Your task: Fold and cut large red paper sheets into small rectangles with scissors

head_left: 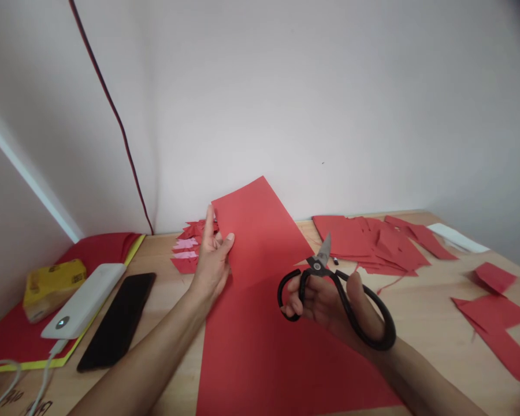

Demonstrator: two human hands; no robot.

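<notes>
My left hand [212, 257] grips the left edge of a large red paper sheet [253, 237], thumb in front and index finger stretched up along the edge. The sheet's upper part is raised and tilted; its lower part spreads towards me. In my right hand [329, 300] is a pair of black-handled scissors [317, 266], fingers in one loop and thumb in the other. Their blades point up at the sheet's right edge, where a cut shows at the pivot. Whether the blades are fully closed is hard to make out.
Red paper pieces [372, 240] lie along the wall, with more scraps [498, 315] at right. Folded red and pink papers [185, 248] sit behind my left hand. At left are a black phone [117, 320], a white power bank [84, 300] and a yellow packet [54, 286].
</notes>
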